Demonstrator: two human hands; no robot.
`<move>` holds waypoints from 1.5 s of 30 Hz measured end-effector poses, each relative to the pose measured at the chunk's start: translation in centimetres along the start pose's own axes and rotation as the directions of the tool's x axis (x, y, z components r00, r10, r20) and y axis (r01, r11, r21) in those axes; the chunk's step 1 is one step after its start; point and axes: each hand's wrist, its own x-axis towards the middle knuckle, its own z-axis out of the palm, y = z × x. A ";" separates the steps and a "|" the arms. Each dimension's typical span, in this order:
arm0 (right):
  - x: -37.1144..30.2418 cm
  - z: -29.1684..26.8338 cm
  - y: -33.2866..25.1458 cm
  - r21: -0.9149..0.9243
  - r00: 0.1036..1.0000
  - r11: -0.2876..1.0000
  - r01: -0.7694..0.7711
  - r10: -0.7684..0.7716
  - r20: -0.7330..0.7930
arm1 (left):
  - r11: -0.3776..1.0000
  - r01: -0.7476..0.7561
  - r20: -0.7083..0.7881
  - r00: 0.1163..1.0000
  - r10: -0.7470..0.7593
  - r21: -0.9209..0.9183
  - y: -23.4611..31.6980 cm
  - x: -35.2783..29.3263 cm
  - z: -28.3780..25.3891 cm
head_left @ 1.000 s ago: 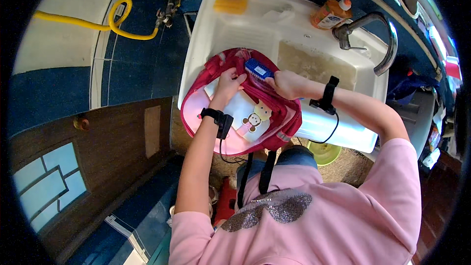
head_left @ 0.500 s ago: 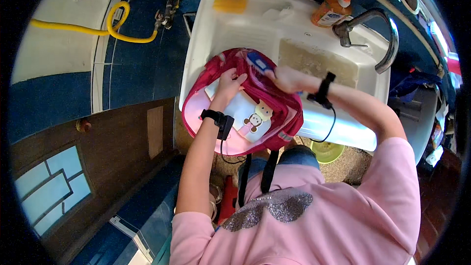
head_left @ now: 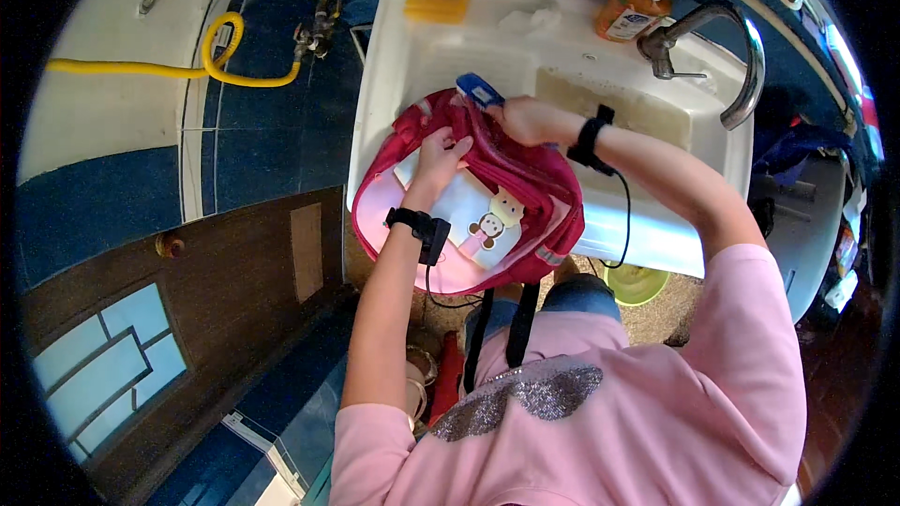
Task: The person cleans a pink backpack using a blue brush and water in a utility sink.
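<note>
Saw creased, matt red cloth on the bag (head_left: 521, 169), smooth blue plastic on the brush (head_left: 478, 90), glossy white over the sink (head_left: 647, 251), polished metal on the far-right faucet (head_left: 660, 56), glittering, rough-looking sequins (head_left: 562, 392) across the matt cloth shirt (head_left: 666, 394), near.

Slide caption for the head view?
At a white sink: right hand holding blue brush, left hand on magenta bag.

Right hand (head_left: 527, 122) covering one end of blue brush (head_left: 479, 90); brush's underside facing away. Red bag (head_left: 525, 180) hiding part of white sink (head_left: 398, 66); right forearm (head_left: 661, 157) blocking some murky water (head_left: 609, 89). Sink's near side overlapping green bowl (head_left: 639, 287). Lower edge cutting off pink shirt (head_left: 647, 394). Bottle (head_left: 626, 19) print appearing unreadably small.
</note>
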 end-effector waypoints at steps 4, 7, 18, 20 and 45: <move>-5.7 -0.1 -1.5 0.129 0.992 0.986 -0.109 0.100 0.072 | 0.999 0.045 0.034 0.998 -0.044 -0.025 1.6 -0.6 0.5; -6.5 -0.2 -2.5 0.130 0.992 0.988 -0.083 0.068 0.110 | 0.999 0.034 0.027 0.999 -0.034 0.000 0.8 -0.1 0.1; 0.7 -2.5 1.6 0.007 0.990 1.000 -0.018 0.017 0.139 | 0.998 0.064 0.044 0.997 -0.064 -0.014 1.7 -0.6 0.9; -1.1 -1.9 2.7 0.019 0.989 0.999 0.046 -0.048 0.142 | 0.997 0.066 0.060 0.996 -0.063 -0.037 1.9 -0.7 1.0; -22.0 0.1 2.2 0.359 0.972 0.910 -0.207 0.232 -0.025 | 0.586 0.200 -0.213 0.976 -0.048 0.785 8.1 5.8 4.5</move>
